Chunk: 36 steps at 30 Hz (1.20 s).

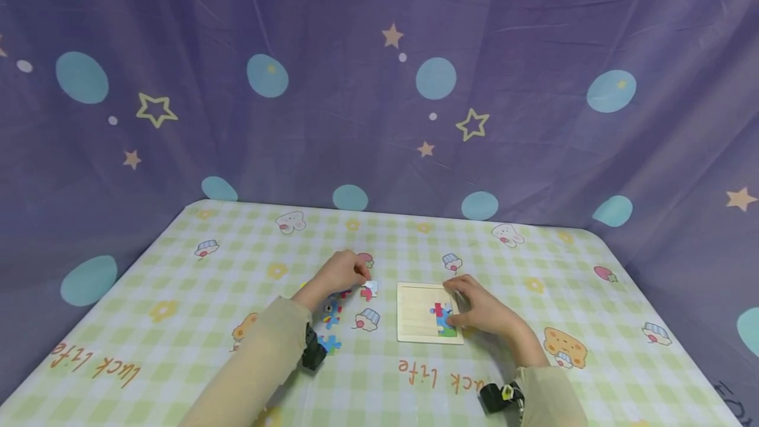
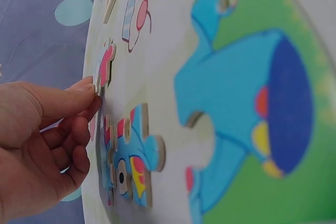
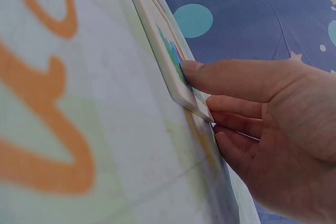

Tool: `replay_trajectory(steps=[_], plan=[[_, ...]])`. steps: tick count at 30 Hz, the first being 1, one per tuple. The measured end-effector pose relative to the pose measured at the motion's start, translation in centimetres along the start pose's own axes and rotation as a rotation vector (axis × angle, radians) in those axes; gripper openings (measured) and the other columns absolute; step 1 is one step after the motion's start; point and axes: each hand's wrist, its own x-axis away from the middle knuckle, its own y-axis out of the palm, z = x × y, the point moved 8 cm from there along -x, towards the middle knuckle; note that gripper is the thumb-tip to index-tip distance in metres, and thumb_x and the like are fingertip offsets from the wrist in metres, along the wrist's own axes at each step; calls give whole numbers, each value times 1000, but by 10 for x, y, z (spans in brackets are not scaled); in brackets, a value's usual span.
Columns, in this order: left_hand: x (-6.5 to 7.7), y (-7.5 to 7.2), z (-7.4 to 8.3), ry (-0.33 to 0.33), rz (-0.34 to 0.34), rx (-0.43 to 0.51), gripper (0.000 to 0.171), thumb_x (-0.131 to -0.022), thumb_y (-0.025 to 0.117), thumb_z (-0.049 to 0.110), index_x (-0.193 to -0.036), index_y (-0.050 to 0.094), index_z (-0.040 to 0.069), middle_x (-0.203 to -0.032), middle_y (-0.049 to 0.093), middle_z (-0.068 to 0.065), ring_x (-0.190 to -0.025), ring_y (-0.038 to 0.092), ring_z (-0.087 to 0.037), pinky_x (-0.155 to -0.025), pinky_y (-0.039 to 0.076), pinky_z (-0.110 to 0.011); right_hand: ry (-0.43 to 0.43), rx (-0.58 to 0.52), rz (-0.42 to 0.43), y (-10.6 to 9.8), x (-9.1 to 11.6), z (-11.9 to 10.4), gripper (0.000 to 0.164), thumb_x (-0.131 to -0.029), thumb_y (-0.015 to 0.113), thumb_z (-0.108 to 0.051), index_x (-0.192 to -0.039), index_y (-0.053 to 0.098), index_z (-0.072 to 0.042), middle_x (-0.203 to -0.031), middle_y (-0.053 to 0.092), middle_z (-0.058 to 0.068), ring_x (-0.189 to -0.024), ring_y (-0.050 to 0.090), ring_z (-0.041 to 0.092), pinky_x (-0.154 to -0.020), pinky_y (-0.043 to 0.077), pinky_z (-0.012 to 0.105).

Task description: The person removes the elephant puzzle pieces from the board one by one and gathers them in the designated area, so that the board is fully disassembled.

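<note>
My left hand [image 1: 342, 273] pinches the edge of a red and pale-blue puzzle piece [image 1: 369, 290] between thumb and index finger. The same hand [image 2: 47, 135] is over the tabletop in the left wrist view, its other fingers curled below. A square wooden puzzle tray [image 1: 415, 336] lies to its right, with joined pieces [image 1: 441, 319] in blue, red and green at its right side. My right hand [image 1: 481, 308] holds the tray's right edge; in the right wrist view its thumb [image 3: 226, 80] presses on the pieces and the fingers are at the outer rim.
Loose puzzle pieces lie left of the tray: a blue one with an eye [image 1: 331, 313] and a blue and green one [image 1: 329, 344] nearer the front, beside the left wrist. A checkered cloth [image 1: 379, 387] covers the table. A purple curtain [image 1: 356, 18] hangs behind.
</note>
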Motion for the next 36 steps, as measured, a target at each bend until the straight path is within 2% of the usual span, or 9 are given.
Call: replay_trajectory(steps=[9,16,23,30,36], plan=[[2,-1,1,-16,5,14,6,-78,68,6,-75,71,11,-77,66,0,-63,52,-10,-62,43,-24,2,-7,-2,0,0,-1,66,-72,75,-17,-127,46,5,-129,40,17,-126,35,39,-104,24,50],[2,-1,0,4,4,0,7,-76,69,5,-73,71,11,-73,65,1,-63,52,-10,-62,44,-24,-1,-15,-5,0,0,-1,65,-72,74,-15,-127,45,6,-129,40,18,-126,34,40,-104,24,50],[1,-2,0,-15,18,-4,6,-78,68,8,-74,69,12,-76,65,2,-64,51,-10,-63,43,-24,-4,-22,-7,0,1,-3,65,-72,74,-15,-127,45,6,-129,39,19,-126,34,39,-104,24,51],[3,1,15,53,26,-19,7,-77,65,5,-78,67,11,-70,59,2,-58,47,-12,-56,39,-24,-8,4,-1,0,1,-1,65,-72,74,-16,-126,46,6,-129,40,19,-125,34,39,-104,23,51],[7,11,32,96,-4,-20,5,-80,65,8,-83,69,10,-73,59,2,-59,48,-10,-58,41,-25,-63,4,17,-1,2,-6,66,-72,74,-21,-125,47,7,-127,41,19,-122,37,40,-102,25,54]])
